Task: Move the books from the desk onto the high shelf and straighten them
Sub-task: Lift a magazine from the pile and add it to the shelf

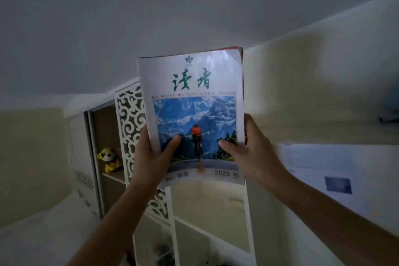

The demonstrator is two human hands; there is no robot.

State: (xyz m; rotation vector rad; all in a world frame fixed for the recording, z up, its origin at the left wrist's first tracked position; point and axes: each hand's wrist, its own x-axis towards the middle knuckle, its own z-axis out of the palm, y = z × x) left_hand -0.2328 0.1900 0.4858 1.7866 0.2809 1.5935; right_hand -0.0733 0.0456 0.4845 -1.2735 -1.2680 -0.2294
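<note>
Both hands, left hand [151, 155] and right hand [252, 153], grasp a stack of magazines [194, 112] mid-frame, thumbs on the cover, before a white shelf unit [129, 114].

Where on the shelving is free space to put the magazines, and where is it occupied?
Both hands, left and right, hold the magazine stack. The compartment just under the stack looks bare. The left cupboard shelf, beside the fretwork panel, carries a yellow plush toy. The shelf's top is hidden.
</note>
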